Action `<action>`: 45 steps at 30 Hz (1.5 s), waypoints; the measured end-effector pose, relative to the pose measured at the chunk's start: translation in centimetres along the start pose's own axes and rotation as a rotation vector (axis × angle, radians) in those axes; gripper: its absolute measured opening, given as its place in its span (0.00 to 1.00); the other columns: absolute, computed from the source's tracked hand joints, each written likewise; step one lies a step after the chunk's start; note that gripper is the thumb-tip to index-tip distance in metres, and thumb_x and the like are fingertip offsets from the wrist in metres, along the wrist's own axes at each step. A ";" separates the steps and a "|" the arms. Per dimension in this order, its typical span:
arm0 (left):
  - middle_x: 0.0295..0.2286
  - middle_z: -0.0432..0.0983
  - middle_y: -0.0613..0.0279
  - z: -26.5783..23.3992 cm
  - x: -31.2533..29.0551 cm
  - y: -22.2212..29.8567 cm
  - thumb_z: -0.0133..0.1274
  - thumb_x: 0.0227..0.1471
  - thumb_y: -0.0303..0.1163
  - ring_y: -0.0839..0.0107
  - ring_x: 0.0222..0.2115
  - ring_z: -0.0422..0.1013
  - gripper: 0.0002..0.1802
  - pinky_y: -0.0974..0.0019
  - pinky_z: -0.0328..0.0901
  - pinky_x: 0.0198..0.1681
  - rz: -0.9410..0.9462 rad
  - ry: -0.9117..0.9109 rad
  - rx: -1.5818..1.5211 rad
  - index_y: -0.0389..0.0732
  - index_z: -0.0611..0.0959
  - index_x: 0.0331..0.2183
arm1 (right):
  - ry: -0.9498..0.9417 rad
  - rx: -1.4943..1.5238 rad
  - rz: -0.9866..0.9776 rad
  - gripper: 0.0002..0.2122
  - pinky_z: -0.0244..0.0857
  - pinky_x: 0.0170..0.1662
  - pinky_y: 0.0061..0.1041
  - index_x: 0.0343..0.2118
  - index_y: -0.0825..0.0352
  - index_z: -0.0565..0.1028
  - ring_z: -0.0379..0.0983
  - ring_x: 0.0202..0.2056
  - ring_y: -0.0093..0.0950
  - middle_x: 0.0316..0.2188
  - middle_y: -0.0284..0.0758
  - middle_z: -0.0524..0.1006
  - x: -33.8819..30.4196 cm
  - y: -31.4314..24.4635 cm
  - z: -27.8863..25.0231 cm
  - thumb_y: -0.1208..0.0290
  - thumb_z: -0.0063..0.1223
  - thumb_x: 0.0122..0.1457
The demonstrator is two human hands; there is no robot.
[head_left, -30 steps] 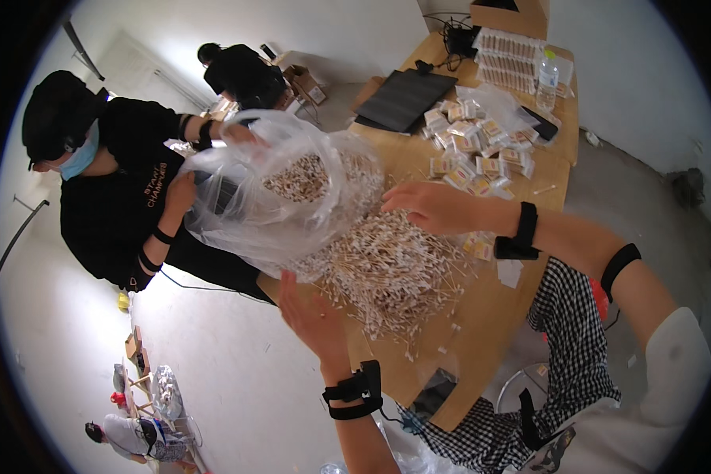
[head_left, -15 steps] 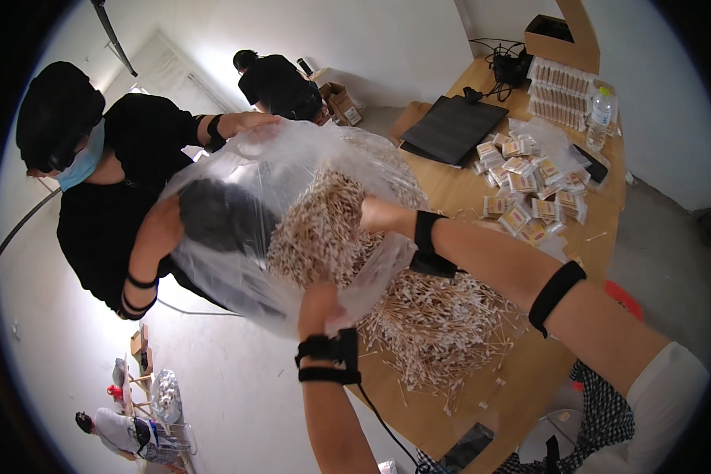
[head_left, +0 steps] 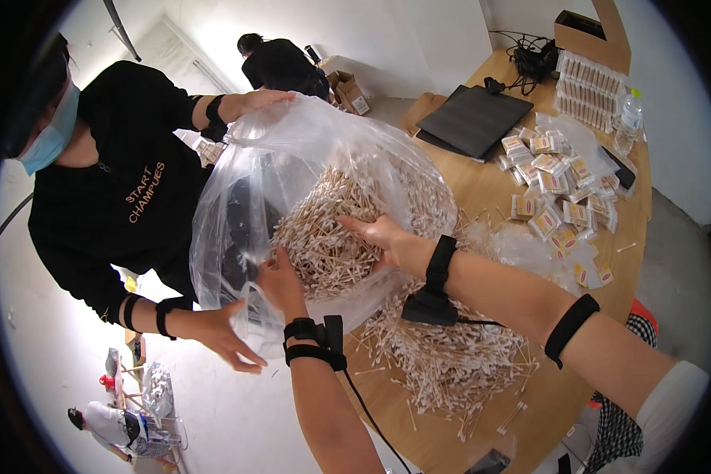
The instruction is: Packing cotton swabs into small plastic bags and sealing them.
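Observation:
A large clear plastic bag point(head_left: 237, 170) lies tilted with its mouth toward me, holding a mass of cotton swabs point(head_left: 324, 229). My right hand point(head_left: 383, 241) reaches into the mouth, fingers spread against the swabs. At the lower rim, my left hand point(head_left: 280, 283) has its fingers curled on the plastic; they are partly hidden. Beneath the bag, a loose heap of cotton swabs point(head_left: 442, 355) covers part of the wooden table point(head_left: 553, 395). Opposite me, a masked person in black grips the bag's top with one hand point(head_left: 268, 99); their other hand point(head_left: 229, 340) is spread near the lower rim.
Small packets of swabs point(head_left: 557, 178) are piled on the table's right side. Behind them are a black folder point(head_left: 474, 118), cables point(head_left: 529, 59), a water bottle point(head_left: 628, 122) and an open cardboard box point(head_left: 592, 39). Two other people are farther off. A black cable trails from my left wrist.
My left hand has moved left along the bag's rim; my right hand's fingers now show, spread. The bag mouth is wider open. The person opposite has lowered one hand off the bag's side.

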State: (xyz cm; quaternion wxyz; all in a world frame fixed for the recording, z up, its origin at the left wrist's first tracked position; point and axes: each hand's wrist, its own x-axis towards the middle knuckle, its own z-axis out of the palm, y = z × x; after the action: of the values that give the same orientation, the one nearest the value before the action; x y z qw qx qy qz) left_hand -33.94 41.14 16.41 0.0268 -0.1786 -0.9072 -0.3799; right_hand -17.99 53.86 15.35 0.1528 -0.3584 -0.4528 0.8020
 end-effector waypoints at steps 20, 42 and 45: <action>0.42 0.75 0.40 3.2 -0.1 1.9 0.50 0.59 0.40 0.45 0.46 0.70 0.19 0.52 0.62 0.51 0.670 -0.040 -0.217 0.40 0.81 0.47 | -0.274 0.487 -0.172 0.39 0.74 0.43 0.41 0.60 0.67 0.58 0.70 0.53 0.35 0.54 0.43 0.71 -1.5 0.6 2.8 0.55 0.69 0.51; 0.46 0.71 0.44 -8.0 -16.0 11.5 0.50 0.59 0.45 0.44 0.48 0.66 0.22 0.47 0.60 0.52 0.505 0.322 -0.077 0.43 0.78 0.50 | -0.579 0.144 -0.359 0.24 0.75 0.32 0.20 0.51 0.66 0.72 0.78 0.37 0.18 0.41 0.29 0.80 -15.8 -5.1 -1.4 0.52 0.59 0.60; 0.45 0.70 0.48 -8.2 -20.0 11.5 0.51 0.58 0.43 0.44 0.48 0.66 0.21 0.46 0.60 0.51 0.472 0.365 -0.022 0.41 0.78 0.49 | -0.430 0.151 -0.196 0.24 0.77 0.35 0.23 0.53 0.64 0.71 0.78 0.39 0.21 0.44 0.29 0.79 -18.8 -3.9 -2.8 0.55 0.61 0.59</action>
State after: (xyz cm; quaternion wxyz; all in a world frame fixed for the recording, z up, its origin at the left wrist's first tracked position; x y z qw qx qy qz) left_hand -12.03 36.76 26.40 0.2749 -0.3136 -0.8168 -0.3986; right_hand -3.19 46.96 25.90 0.1563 -0.1215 -0.4463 0.8727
